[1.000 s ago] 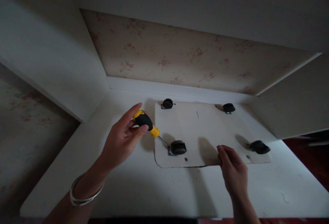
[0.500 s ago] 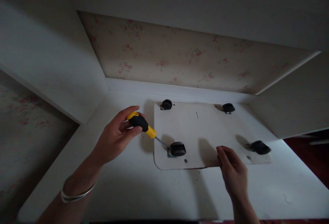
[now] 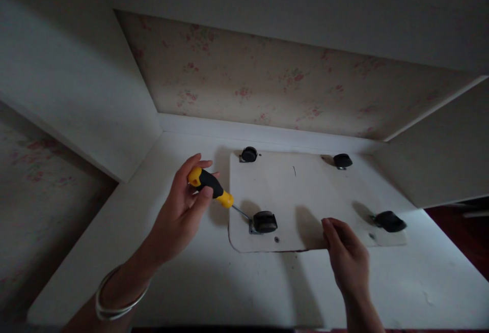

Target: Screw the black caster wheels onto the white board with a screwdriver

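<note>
My left hand (image 3: 183,205) is closed round the yellow and black handle of a screwdriver (image 3: 211,185). Its shaft slants down to the mounting plate of the near left caster (image 3: 264,222), where the tip meets the plate's edge; the exact contact is hard to see. That caster sits on a white board (image 3: 294,195) with rounded corners. Over the board's front edge is my right hand (image 3: 346,251), its thumb and fingers pinched together. Whatever lies between those fingertips, if anything, is hidden.
More black casters stand on the board: far left (image 3: 249,154), far right (image 3: 343,161) and near right (image 3: 389,221). The board lies on a white surface (image 3: 183,282). Behind rises floral wallpaper (image 3: 244,78), with white panels at the left (image 3: 76,68) and right (image 3: 439,155).
My left hand has turned slightly about the screwdriver handle, its fingers more raised and wrist lower. The screwdriver tip stays at the caster plate. My right hand has hardly moved.
</note>
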A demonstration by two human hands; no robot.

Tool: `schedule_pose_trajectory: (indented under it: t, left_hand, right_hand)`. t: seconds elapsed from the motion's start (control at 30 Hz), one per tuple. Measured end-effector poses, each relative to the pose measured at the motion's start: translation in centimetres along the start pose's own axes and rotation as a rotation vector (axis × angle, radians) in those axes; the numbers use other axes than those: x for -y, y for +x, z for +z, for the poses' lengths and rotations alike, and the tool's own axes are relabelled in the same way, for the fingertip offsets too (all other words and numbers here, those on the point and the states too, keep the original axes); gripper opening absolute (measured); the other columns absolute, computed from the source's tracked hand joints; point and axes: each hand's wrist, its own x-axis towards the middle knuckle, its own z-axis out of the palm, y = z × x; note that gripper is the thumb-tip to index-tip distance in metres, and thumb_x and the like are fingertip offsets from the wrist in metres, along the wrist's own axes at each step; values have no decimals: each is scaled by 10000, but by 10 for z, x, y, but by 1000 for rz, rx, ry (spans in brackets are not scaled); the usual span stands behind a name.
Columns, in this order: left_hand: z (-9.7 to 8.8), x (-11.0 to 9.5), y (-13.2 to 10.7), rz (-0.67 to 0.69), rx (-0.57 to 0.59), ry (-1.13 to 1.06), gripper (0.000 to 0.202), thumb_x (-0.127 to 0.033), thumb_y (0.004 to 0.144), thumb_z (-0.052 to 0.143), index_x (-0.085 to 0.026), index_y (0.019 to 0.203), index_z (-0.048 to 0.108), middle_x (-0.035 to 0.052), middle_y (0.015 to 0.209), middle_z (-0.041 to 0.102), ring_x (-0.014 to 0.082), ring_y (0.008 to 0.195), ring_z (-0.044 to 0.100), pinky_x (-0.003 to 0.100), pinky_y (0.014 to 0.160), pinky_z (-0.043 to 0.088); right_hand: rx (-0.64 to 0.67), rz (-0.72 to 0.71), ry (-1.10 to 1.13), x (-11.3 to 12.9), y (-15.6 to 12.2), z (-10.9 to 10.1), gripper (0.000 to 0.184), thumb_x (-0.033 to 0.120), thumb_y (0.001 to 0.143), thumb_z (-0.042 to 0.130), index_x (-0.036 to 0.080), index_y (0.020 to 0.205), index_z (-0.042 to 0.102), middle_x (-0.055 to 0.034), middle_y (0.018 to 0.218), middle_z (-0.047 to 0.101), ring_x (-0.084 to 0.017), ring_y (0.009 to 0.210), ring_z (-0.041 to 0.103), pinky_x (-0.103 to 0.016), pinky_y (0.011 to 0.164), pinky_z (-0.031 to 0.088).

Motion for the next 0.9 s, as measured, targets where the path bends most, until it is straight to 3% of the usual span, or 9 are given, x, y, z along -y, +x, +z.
schedule_pose_trajectory:
  t: [0.07, 0.17, 0.3, 0.47, 0.63, 0.9]
  left_hand:
    - [-1, -3, -2, -44, 46, -54, 525, -341, 979, 514, -353, 1469, 326, 92, 1474, 452, 225, 1155, 650, 420, 988, 558]
    - [-2, -8, -1, -91, 14, -50, 502, -350, 957, 558, -303, 1430, 394, 92, 1331, 575, 210, 1044, 693, 412, 933, 592]
    - [-2, -10, 4, -102, -100, 48, 451, -332, 837, 720, -237, 1246, 556, 24, 1014, 635, 166, 820, 702, 319, 724, 649]
    - [0, -10, 4, -41, -124, 127, 417, -304, 778, 776, -266, 1163, 620, -30, 880, 618, 108, 695, 666, 208, 636, 619]
    - [0, -16, 0, 1, -121, 191, 363, -312, 817, 735, -276, 1167, 650, -32, 863, 633, 105, 694, 649, 192, 628, 604]
    - [0, -18, 8, -41, -141, 263, 441, -378, 838, 718, -275, 1256, 625, -32, 880, 654, 118, 678, 683, 230, 645, 625]
  right_hand:
    - [4, 16, 22, -1, 0, 0, 456, 623, 764, 661, 187, 896, 685, -20, 725, 628, -192, 683, 541, -313, 610, 401]
    - [6, 13, 43, -4, 0, 0, 454, 619, 761, 670, 188, 904, 685, -23, 750, 635, -192, 701, 539, -313, 621, 398]
    - [10, 11, 47, -5, 1, 1, 434, 615, 759, 674, 200, 885, 681, -10, 739, 624, -185, 699, 529, -311, 622, 388]
    - [-5, 23, 31, -1, 0, 1, 435, 612, 747, 676, 197, 874, 689, -11, 705, 619, -187, 676, 530, -313, 602, 388]
    - [5, -10, -14, 0, 0, -1, 435, 616, 761, 652, 196, 869, 689, -16, 721, 633, -189, 684, 534, -318, 615, 389]
    - [20, 8, 5, -2, 0, -1, 441, 625, 764, 652, 202, 884, 687, -14, 734, 636, -188, 702, 540, -316, 634, 398]
